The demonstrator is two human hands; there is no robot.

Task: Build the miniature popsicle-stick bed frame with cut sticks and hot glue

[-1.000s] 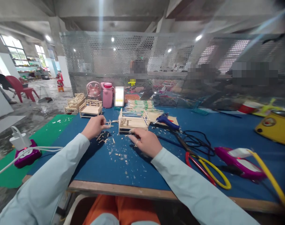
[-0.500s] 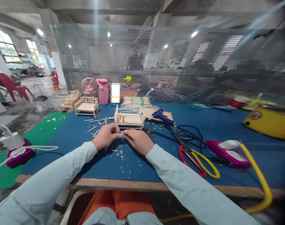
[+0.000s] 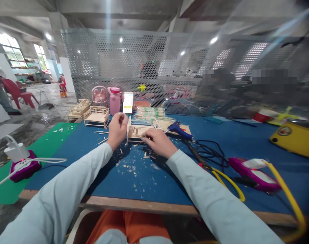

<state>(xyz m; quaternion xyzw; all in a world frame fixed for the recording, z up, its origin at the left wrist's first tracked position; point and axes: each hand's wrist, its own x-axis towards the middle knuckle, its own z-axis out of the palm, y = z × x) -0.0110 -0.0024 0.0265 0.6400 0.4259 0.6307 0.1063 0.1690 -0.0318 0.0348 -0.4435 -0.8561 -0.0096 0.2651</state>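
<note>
A small wooden frame like a bench stands in front of me on the blue mat. My left hand is raised beside its left end, fingers pinched together; whatever they hold is hidden. At the frame's front right, my right hand has its fingertips closed, with something too small to make out between them. Short sticks and pale scraps lie around both hands. Just right of the frame rests a blue glue gun.
Finished wooden benches, a pink bottle and a lit phone stand at the back left. Bundled sticks lie behind the frame. Yellow-handled pliers, black cable and a purple power strip are on the right.
My hands have moved apart. The left has risen to the frame's left end, and the right has moved to its front right. Small sticks now show on the mat below the right hand.
</note>
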